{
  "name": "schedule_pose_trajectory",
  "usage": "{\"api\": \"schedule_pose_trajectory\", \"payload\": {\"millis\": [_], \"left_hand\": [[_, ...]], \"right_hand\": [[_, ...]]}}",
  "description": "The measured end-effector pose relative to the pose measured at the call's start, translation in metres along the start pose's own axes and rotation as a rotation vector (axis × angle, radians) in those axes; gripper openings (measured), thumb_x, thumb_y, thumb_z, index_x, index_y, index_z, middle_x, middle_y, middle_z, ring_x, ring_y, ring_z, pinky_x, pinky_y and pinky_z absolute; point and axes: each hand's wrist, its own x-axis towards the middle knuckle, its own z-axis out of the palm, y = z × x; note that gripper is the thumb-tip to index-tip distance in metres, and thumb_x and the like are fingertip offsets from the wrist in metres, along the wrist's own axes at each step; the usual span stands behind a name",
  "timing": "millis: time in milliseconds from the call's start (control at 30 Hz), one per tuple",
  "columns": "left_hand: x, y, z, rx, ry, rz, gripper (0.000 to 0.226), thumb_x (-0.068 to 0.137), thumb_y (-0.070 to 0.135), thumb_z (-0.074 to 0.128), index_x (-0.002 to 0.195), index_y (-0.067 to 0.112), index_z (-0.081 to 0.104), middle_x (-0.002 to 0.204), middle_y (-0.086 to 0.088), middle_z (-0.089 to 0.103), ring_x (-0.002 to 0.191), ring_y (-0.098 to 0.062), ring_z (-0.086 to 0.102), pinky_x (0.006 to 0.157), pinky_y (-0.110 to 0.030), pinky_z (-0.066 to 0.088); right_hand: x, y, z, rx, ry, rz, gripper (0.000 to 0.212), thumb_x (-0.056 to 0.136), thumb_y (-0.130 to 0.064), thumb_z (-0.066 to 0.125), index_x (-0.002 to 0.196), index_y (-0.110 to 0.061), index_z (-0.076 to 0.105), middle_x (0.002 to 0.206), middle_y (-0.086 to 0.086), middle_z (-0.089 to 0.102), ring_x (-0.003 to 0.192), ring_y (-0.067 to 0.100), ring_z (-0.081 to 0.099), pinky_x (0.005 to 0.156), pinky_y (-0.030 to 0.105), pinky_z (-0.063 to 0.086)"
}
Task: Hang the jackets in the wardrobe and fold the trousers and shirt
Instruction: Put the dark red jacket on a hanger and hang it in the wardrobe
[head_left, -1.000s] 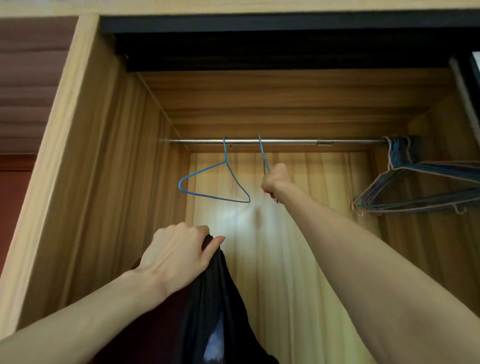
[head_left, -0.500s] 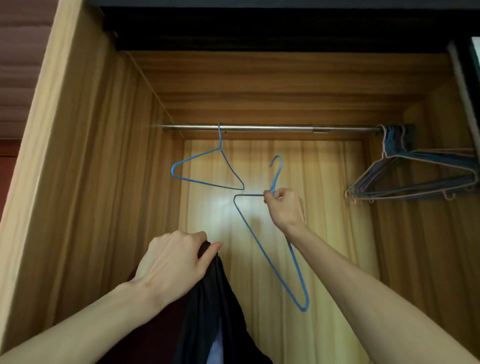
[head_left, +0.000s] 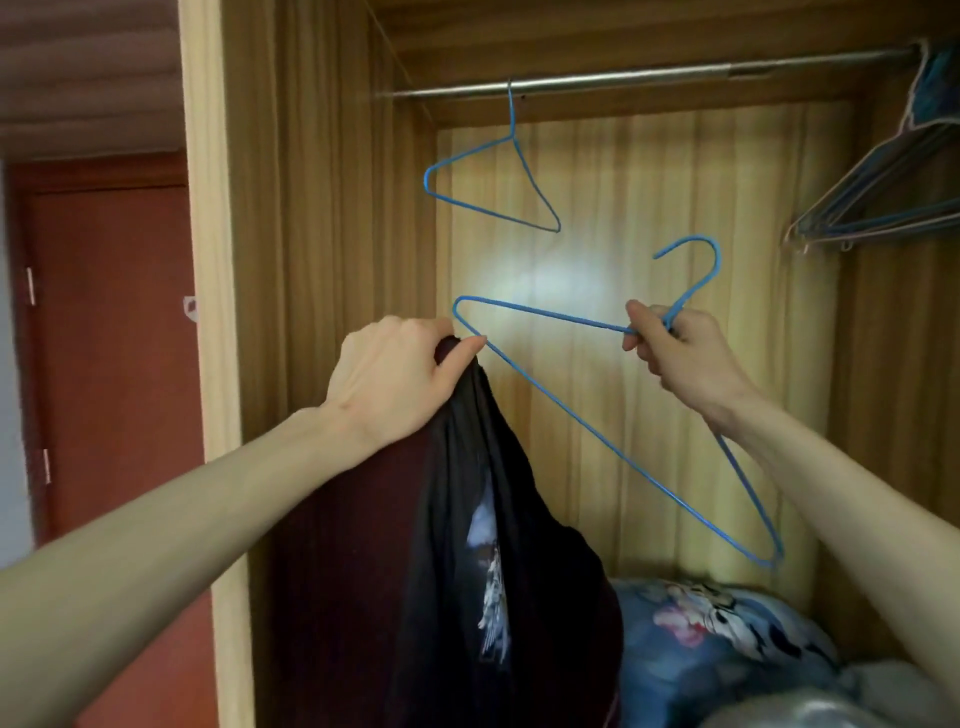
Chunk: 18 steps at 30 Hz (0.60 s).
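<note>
Your left hand (head_left: 395, 374) is gripping the top of the dark black and maroon jacket (head_left: 467, 545), which is hanging down in front of the wooden wardrobe (head_left: 322, 208). Your right hand (head_left: 675, 353) is pinching the neck of the blue wire hanger (head_left: 597, 441), below the metal rail (head_left: 649, 78).

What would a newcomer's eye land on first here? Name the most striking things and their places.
First, the blue wire hanger held off the rail at centre, tilted, gripped at its neck by the right hand. Next, the dark jacket hanging from the left hand, its top beside the hanger's end. Behind them, a second blue hanger hangs alone on the metal rail.
</note>
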Motion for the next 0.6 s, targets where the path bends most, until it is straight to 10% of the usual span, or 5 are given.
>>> {"api": "schedule_pose_trajectory", "payload": {"millis": [600], "left_hand": [[-0.108,-0.028,-0.100,-0.313,-0.162,-0.058,0.056,0.105,0.051,0.047,0.062,0.016,0.047,0.051,0.004,0.044,0.050,-0.017,0.042,0.053,-0.036,0.037]], "right_hand": [[-0.195,-0.101,-0.027,0.100,-0.399,0.242,0.050,0.087,-0.047,0.067,0.055,-0.020,0.039,0.056,0.002,0.020,0.048,0.012,0.015,0.041,0.019,0.014]]}}
